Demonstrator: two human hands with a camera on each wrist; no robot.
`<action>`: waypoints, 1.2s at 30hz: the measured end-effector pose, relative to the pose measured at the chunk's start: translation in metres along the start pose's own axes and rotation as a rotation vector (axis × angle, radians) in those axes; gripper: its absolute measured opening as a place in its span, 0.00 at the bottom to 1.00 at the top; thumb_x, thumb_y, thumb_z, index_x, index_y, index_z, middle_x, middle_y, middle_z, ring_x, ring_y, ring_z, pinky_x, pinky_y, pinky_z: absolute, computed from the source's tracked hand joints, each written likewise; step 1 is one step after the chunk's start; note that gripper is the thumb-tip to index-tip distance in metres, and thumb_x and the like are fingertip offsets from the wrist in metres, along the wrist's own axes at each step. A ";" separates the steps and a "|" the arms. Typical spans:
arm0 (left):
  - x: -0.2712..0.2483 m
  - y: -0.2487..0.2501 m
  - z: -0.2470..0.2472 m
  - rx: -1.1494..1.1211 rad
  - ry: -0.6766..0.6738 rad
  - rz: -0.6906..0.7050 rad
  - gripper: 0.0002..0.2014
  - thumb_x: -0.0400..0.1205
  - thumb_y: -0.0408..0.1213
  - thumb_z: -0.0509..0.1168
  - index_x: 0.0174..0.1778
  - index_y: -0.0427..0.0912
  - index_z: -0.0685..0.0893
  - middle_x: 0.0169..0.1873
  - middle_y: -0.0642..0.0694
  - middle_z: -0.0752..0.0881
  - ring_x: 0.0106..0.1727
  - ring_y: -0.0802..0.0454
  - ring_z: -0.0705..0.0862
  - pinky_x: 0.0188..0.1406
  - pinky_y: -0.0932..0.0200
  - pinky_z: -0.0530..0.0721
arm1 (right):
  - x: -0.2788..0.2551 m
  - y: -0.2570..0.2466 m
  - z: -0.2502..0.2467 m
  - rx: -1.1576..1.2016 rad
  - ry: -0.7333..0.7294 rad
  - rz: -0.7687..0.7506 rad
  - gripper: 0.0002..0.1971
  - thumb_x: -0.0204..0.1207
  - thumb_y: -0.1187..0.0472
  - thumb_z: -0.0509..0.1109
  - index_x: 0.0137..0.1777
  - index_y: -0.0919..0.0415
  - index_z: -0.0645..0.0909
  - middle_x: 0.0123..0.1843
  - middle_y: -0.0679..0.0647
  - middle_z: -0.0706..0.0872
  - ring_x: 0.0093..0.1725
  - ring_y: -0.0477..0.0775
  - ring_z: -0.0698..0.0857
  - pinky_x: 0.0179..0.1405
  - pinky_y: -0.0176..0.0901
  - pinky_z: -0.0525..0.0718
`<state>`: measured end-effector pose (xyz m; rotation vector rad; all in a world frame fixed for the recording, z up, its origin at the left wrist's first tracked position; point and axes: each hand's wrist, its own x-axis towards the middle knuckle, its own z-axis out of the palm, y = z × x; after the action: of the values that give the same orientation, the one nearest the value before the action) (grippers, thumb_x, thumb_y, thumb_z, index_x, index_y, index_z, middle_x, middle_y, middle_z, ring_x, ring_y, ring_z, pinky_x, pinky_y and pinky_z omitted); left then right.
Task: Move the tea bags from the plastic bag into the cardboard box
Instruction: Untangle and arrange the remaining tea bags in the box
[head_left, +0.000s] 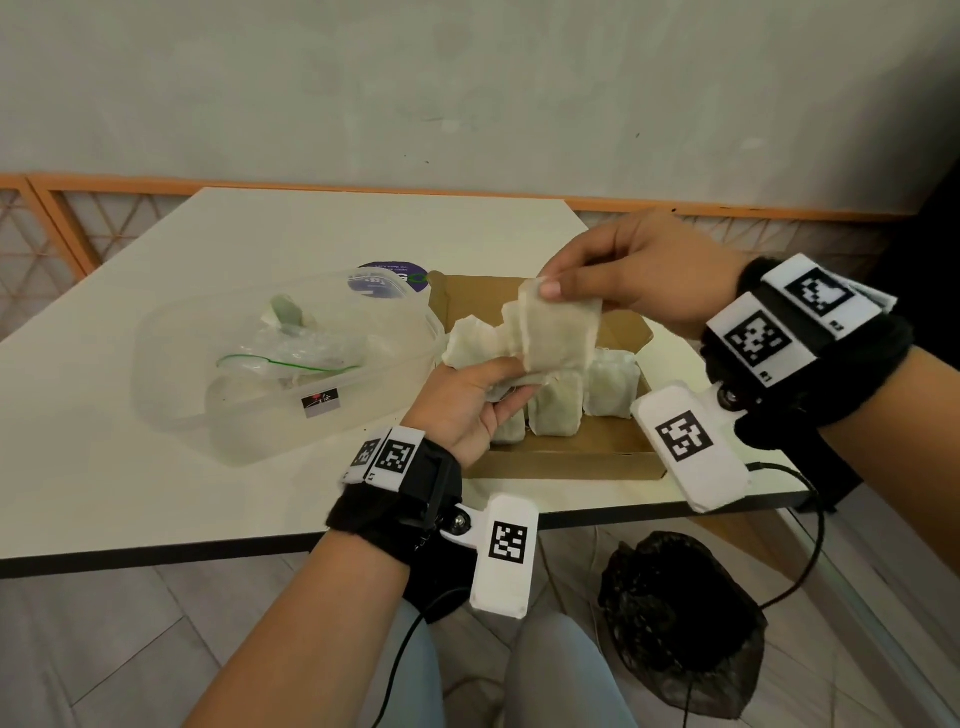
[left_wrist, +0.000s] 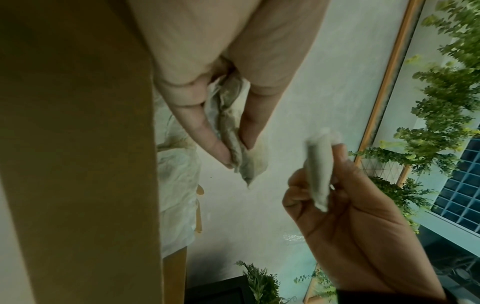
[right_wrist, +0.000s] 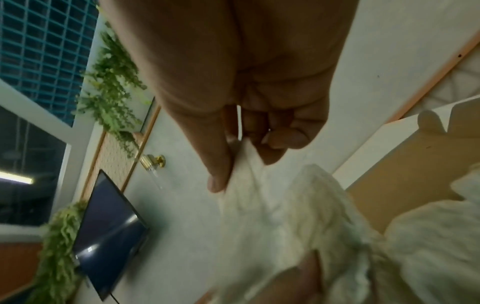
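Above the open cardboard box (head_left: 613, 457), my right hand (head_left: 618, 275) pinches one pale tea bag (head_left: 558, 332) by its top edge between thumb and forefinger. My left hand (head_left: 467, 400) holds a bunch of tea bags (head_left: 475, 345) between thumb and fingers, just left of that bag. In the left wrist view the bunch of tea bags (left_wrist: 233, 131) sits pinched, and the right hand (left_wrist: 345, 216) holds its single tea bag (left_wrist: 319, 164) edge-on. Several tea bags (head_left: 610, 384) stand in the box. The crumpled plastic bag (head_left: 291, 353), with a green seal line, lies inside a clear tub.
The clear plastic tub (head_left: 171, 374) sits on the white table (head_left: 156, 291) left of the box, with a purple round lid (head_left: 392, 278) behind it. A black bag (head_left: 680, 623) lies on the floor under the table's near edge. A wall stands behind the table.
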<state>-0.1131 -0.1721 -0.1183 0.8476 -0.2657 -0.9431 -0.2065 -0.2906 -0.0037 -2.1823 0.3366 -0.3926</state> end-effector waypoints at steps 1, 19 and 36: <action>-0.001 0.000 0.000 0.002 -0.014 0.006 0.10 0.77 0.20 0.65 0.52 0.32 0.82 0.48 0.38 0.88 0.46 0.48 0.89 0.42 0.59 0.90 | 0.001 0.002 0.003 -0.040 -0.018 0.013 0.04 0.68 0.60 0.77 0.42 0.58 0.89 0.44 0.56 0.91 0.46 0.54 0.87 0.56 0.47 0.83; 0.002 -0.002 -0.001 0.034 -0.040 0.008 0.11 0.78 0.26 0.68 0.56 0.38 0.83 0.49 0.41 0.88 0.52 0.47 0.87 0.46 0.58 0.89 | 0.022 0.029 0.013 -0.308 -0.075 0.156 0.26 0.65 0.50 0.79 0.63 0.52 0.79 0.56 0.52 0.85 0.54 0.48 0.83 0.63 0.45 0.79; 0.001 0.001 0.001 -0.070 0.019 -0.007 0.15 0.82 0.30 0.64 0.65 0.33 0.78 0.51 0.40 0.87 0.49 0.49 0.87 0.38 0.58 0.90 | 0.012 0.031 -0.004 -0.180 0.184 0.126 0.06 0.68 0.59 0.78 0.44 0.59 0.89 0.32 0.43 0.84 0.26 0.33 0.78 0.27 0.17 0.72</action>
<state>-0.1121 -0.1732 -0.1174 0.7929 -0.2118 -0.9450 -0.1997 -0.3159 -0.0245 -2.2901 0.6288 -0.5108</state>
